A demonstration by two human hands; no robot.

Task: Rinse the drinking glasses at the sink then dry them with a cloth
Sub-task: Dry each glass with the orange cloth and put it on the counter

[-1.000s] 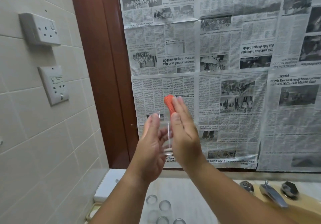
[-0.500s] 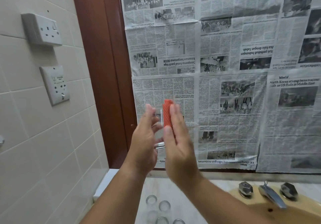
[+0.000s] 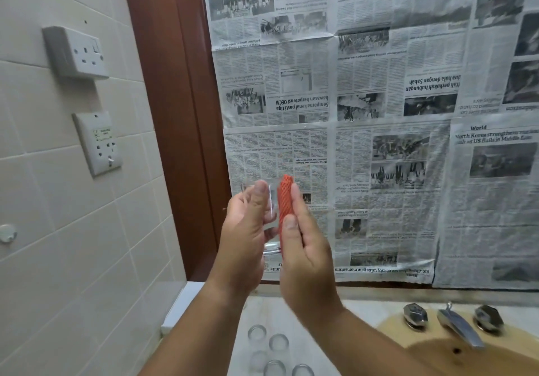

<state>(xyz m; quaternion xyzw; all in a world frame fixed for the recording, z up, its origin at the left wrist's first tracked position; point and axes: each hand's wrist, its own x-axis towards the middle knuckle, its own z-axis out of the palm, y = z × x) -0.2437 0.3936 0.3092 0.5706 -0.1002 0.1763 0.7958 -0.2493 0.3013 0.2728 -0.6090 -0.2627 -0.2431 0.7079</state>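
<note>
A clear drinking glass (image 3: 269,230) is held up at chest height in front of the newspaper-covered wall. My left hand (image 3: 245,230) grips it from the left, fingers wrapped round its side. My right hand (image 3: 303,247) holds an orange cloth (image 3: 284,200) pressed against the right side of the glass, thumb on the cloth. Several more clear glasses (image 3: 269,349) stand on the counter below my arms.
A tap (image 3: 458,327) with two knobs sits over the brownish sink basin (image 3: 495,355) at lower right. Two wall sockets (image 3: 77,53) are on the tiled wall at left. A brown wooden frame (image 3: 175,113) runs down beside the newspaper sheets.
Both hands with the glass and the orange cloth have drifted slightly left and lower in view; the cloth now lies along the glass's right side rather than above my right fingertips.
</note>
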